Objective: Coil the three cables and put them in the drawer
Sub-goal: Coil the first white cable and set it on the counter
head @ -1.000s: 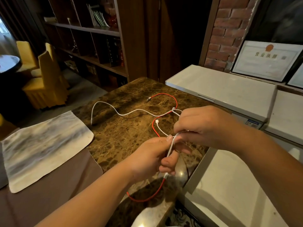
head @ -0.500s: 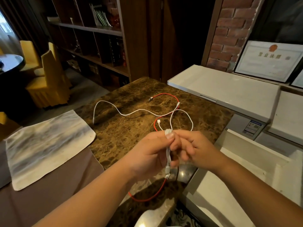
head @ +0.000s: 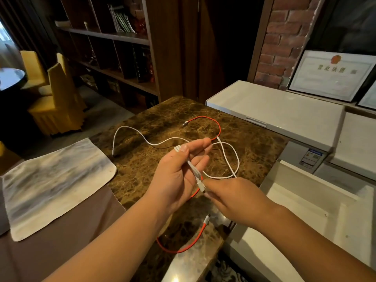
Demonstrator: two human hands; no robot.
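Above the brown marble counter (head: 142, 161), my left hand (head: 179, 176) holds folded strands of a white cable (head: 234, 159) under its thumb, fingers partly spread. My right hand (head: 230, 196) pinches the same cable's white plug end just below the left palm. A free loop of this cable lies on the counter to the right. A second white cable (head: 130, 131) snakes across the counter to the left. A red cable (head: 211, 121) arcs behind the hands, and its other end (head: 183, 247) curls near the counter's front edge. The open white drawer (head: 305, 210) is at the right.
A grey-white cloth (head: 53, 184) lies on the brown tabletop at the left. White cabinet tops (head: 274, 108) stand behind the drawer, with framed certificates (head: 331, 74) leaning on the wall. Dark bookshelves and yellow-covered chairs (head: 59, 98) are beyond the counter.
My left hand has opened its fingers and turned palm up with the folded white strands across it. My right hand has slid down to the plug end, below the left palm.
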